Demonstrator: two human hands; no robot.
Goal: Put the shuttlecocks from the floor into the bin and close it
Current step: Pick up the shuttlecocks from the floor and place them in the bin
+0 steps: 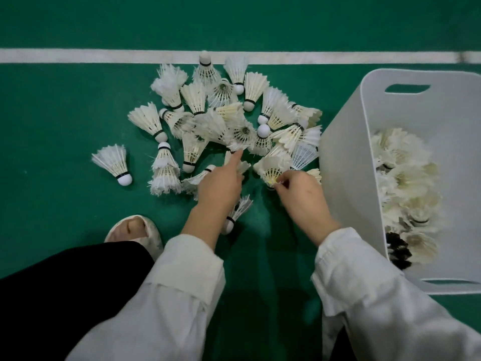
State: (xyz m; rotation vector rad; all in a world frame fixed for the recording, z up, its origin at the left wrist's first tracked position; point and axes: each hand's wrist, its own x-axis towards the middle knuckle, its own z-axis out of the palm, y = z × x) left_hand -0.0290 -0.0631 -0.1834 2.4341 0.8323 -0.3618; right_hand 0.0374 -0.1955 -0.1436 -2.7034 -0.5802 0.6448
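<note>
A heap of several white feather shuttlecocks (223, 118) lies on the green floor, with one stray shuttlecock (113, 162) off to the left. My left hand (221, 183) reaches into the heap, its index finger stretched to a feather skirt, and it grips nothing that I can see. My right hand (299, 194) pinches the base of a shuttlecock (273, 168) at the heap's right edge. The white bin (346, 157) stands at the right, open, partly filled with shuttlecocks. No lid is in view.
A white court line (78, 56) runs across the floor behind the heap. My foot in a pale slipper (135, 230) and a dark trouser leg sit at the lower left. One shuttlecock (235, 214) lies between my forearms.
</note>
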